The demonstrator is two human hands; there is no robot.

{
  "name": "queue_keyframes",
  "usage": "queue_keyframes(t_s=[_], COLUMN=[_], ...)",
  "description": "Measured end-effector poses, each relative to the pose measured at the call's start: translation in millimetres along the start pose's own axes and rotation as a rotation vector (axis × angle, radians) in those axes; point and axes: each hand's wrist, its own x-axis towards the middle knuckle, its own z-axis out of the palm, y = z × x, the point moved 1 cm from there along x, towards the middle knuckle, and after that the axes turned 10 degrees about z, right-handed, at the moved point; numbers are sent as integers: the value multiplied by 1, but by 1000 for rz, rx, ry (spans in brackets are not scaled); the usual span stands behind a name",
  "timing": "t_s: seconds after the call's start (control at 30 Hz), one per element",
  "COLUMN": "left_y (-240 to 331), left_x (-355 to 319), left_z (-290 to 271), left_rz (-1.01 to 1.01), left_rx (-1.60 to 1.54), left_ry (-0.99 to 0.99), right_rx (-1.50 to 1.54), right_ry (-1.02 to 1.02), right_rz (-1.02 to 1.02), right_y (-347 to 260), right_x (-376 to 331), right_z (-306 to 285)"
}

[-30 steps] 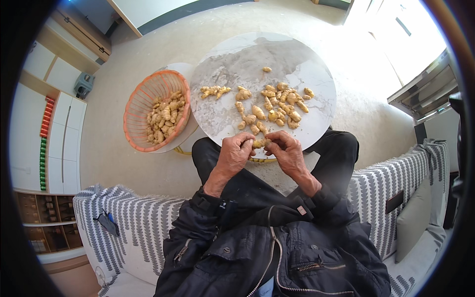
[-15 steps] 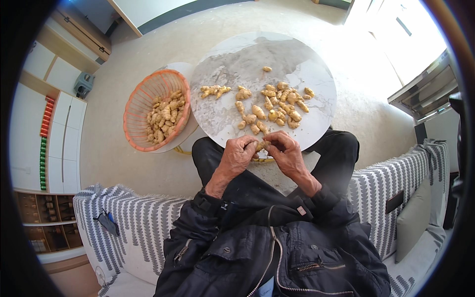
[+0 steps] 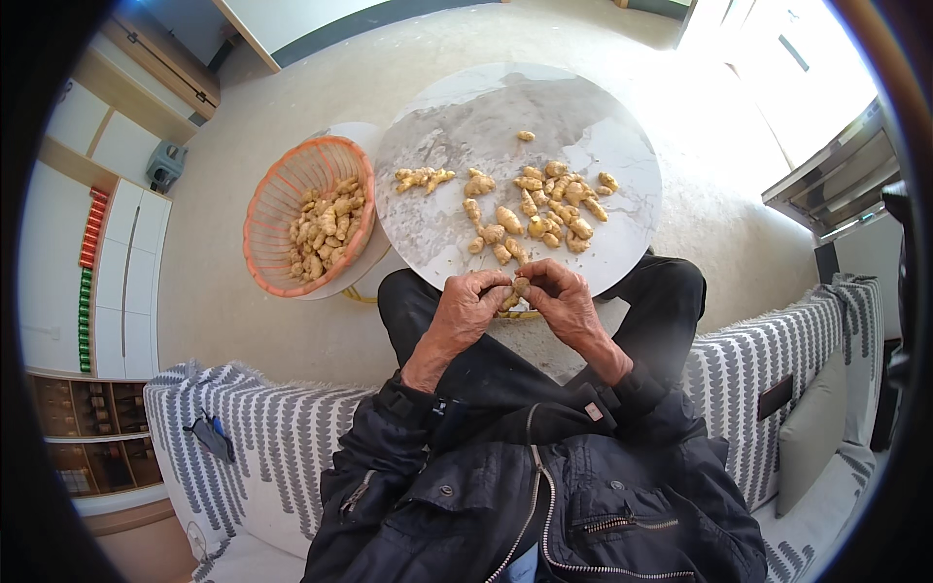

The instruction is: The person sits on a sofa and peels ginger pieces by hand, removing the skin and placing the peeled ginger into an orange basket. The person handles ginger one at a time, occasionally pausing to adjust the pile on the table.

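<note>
My left hand (image 3: 468, 309) and my right hand (image 3: 562, 301) meet just below the near rim of a round marble table (image 3: 457, 126). Together they pinch one small piece of ginger (image 3: 519, 288) between the fingertips. Several more ginger pieces (image 3: 544, 206) lie scattered over the right half of the tabletop, with a small cluster of ginger (image 3: 422, 178) further left. An orange woven basket (image 3: 264, 206) holding more ginger (image 3: 325, 229) stands on a lower white round stand to the left of the table.
I sit on a sofa with a grey-and-white patterned throw (image 3: 243, 437), knees under the table. White cabinets (image 3: 107, 262) and a shelf unit (image 3: 92, 437) stand at the left. A grey cushion (image 3: 812, 428) lies to my right. Beige floor surrounds the table.
Both hands stay together over the same ginger piece; the fingers have shifted slightly around it. Nothing else has moved.
</note>
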Motion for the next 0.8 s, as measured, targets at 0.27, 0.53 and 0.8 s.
queue_keyframes(t_s=[0.27,0.53,0.8], left_y=[1,13,2], left_x=[-2,-4,-4], left_z=[2,3,7], left_rz=[-70,-65,52], left_rx=[3,-156,7], left_ry=[-40,11,-33], right_rx=[126,304,251], right_ry=[-53,-73,-45], right_rz=[50,106,165], right_y=[2,3,3], right_x=[-3,-1,-2], right_z=[-1,-1,6])
